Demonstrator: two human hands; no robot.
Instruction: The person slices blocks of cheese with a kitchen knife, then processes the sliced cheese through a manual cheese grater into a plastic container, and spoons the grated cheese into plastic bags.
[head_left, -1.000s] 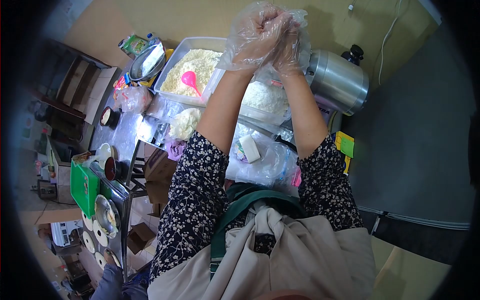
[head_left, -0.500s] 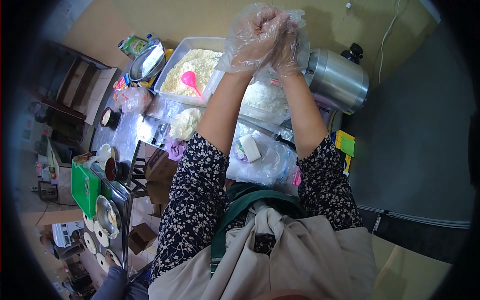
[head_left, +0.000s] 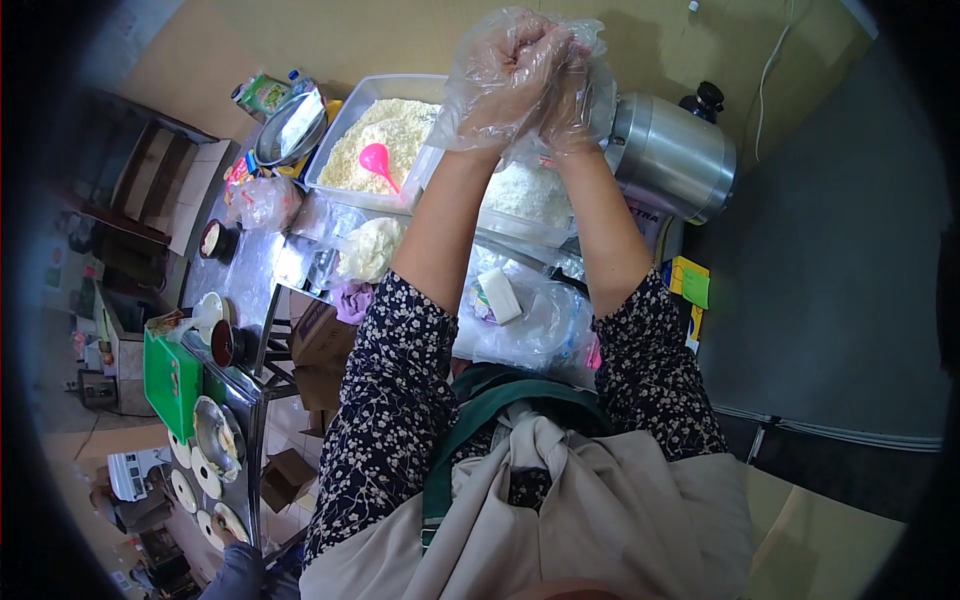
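Observation:
Both hands are raised together at the top of the view, in loose clear plastic gloves. My left hand [head_left: 510, 88] is closed, fingers curled in against the other hand. My right hand [head_left: 573, 105] is pressed to it, also closed; whatever lies between them, if anything, is hidden. Below and beside them stand a plastic tub [head_left: 340, 195] of pale yellowish flour [head_left: 400, 125] with a pink scoop [head_left: 375, 160] in it, and a second tub [head_left: 520, 232] of white powder [head_left: 525, 192]. Between my forearms, a white block [head_left: 498, 296] rests on clear plastic.
A metal canister [head_left: 672, 155] lies right of the tubs, above a yellow box [head_left: 690, 300]. A bag of white soft stuff [head_left: 368, 250] sits left. Farther left are a green tray [head_left: 170, 375], a metal bowl [head_left: 215, 435], flat pale rounds [head_left: 207, 477] and another person's sleeve [head_left: 238, 575].
My hands stay clasped together in nearly the same place. The view has shifted very slightly. At lower left, the other person's hand has moved a little.

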